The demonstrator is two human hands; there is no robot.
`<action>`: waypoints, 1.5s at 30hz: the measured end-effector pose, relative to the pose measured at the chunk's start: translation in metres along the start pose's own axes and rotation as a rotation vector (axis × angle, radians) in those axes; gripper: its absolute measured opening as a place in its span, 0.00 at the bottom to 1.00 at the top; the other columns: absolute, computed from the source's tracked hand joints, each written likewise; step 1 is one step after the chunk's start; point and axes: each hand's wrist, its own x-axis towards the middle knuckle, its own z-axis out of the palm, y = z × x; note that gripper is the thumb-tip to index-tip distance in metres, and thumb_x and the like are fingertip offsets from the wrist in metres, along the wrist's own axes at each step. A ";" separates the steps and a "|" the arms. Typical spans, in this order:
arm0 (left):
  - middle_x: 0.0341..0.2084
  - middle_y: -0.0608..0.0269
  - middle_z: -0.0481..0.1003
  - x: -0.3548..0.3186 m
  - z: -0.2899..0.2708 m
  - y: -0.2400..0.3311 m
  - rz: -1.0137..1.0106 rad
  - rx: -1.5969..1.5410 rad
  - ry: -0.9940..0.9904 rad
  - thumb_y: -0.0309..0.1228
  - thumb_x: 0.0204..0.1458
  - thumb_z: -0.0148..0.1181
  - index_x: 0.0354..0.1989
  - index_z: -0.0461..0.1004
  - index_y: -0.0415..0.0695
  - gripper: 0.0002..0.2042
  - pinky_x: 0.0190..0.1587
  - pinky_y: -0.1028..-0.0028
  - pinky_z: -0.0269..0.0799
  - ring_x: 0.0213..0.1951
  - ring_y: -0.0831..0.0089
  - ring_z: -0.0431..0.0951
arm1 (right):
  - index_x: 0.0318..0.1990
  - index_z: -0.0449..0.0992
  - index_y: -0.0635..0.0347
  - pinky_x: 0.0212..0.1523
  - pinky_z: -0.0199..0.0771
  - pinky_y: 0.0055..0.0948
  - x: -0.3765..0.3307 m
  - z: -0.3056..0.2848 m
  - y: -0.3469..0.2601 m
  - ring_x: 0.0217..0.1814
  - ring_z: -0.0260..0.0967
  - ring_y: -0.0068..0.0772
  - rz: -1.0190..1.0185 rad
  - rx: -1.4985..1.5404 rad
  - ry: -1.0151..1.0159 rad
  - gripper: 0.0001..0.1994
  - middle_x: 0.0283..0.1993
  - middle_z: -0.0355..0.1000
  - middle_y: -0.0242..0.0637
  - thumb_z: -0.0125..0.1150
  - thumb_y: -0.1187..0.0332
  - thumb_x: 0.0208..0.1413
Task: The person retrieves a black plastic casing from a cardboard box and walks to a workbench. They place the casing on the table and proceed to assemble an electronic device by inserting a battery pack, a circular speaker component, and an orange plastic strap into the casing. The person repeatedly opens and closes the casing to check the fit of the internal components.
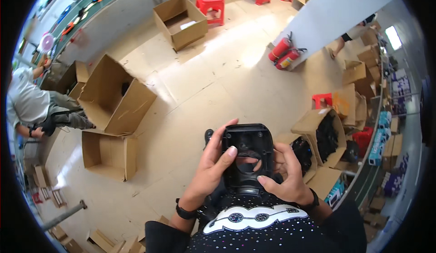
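A black plastic housing (pixel 248 137), rounded at the corners and with a large round hole through it, is held up in front of my body. My left hand (pixel 211 164) grips its left side, with the thumb lying on the inner face. On the other side my right hand (pixel 288 173) has its thumb at the lower right edge and its fingers wrapped behind. Some fingertips show through the hole. What lies behind the housing is hidden.
Open cardboard boxes (pixel 109 157) stand on the floor to the left. At the right, boxes (pixel 313 123) of black parts line a conveyor (pixel 370 187). Two fire extinguishers (pixel 285 53) lean by a pillar (pixel 336 12). A person (pixel 34 94) stands far left. Red stools (pixel 211 1) are at the back.
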 end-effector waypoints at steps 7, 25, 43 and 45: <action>0.63 0.45 0.70 0.103 -0.023 0.032 -0.133 -0.038 -0.089 0.34 0.76 0.45 0.77 0.49 0.36 0.27 0.57 0.59 0.83 0.58 0.56 0.81 | 0.71 0.56 0.69 0.52 0.79 0.27 0.099 -0.033 -0.007 0.54 0.78 0.27 0.108 0.200 0.128 0.35 0.55 0.76 0.45 0.68 0.74 0.61; 0.54 0.55 0.78 0.464 -0.066 0.169 -0.300 0.253 0.079 0.23 0.67 0.60 0.74 0.59 0.37 0.28 0.51 0.65 0.84 0.53 0.65 0.82 | 0.69 0.57 0.65 0.55 0.81 0.31 0.519 -0.205 -0.023 0.57 0.78 0.34 0.030 0.406 0.095 0.29 0.59 0.74 0.50 0.64 0.75 0.65; 0.49 0.61 0.80 0.905 -0.173 0.300 -0.407 0.558 -0.308 0.33 0.67 0.65 0.68 0.66 0.36 0.25 0.49 0.74 0.78 0.47 0.76 0.80 | 0.71 0.60 0.64 0.39 0.76 0.24 0.884 -0.363 -0.045 0.40 0.77 0.23 0.012 0.177 0.308 0.32 0.47 0.80 0.41 0.66 0.74 0.62; 0.45 0.64 0.80 0.952 -0.173 0.306 -0.411 0.568 -0.330 0.37 0.67 0.65 0.67 0.67 0.37 0.26 0.49 0.74 0.75 0.43 0.79 0.79 | 0.71 0.60 0.63 0.37 0.76 0.23 0.914 -0.383 -0.055 0.40 0.77 0.22 0.011 0.193 0.329 0.31 0.47 0.80 0.40 0.66 0.74 0.63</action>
